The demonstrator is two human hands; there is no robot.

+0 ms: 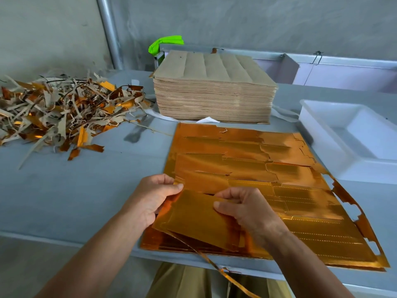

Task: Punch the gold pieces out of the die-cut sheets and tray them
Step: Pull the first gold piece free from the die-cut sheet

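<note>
A loose gold piece (199,220) is lifted over the near left corner of the gold sheet (300,190), long axis left to right. The left hand (150,198) and right hand (247,209) each pinch its upper edge. The white tray (322,134) sits far right on the tabletop (86,186), nearer the right hand.

Stack (214,87) behind sheets (290,190); scraps (60,112) left, tray (352,134) right.
</note>
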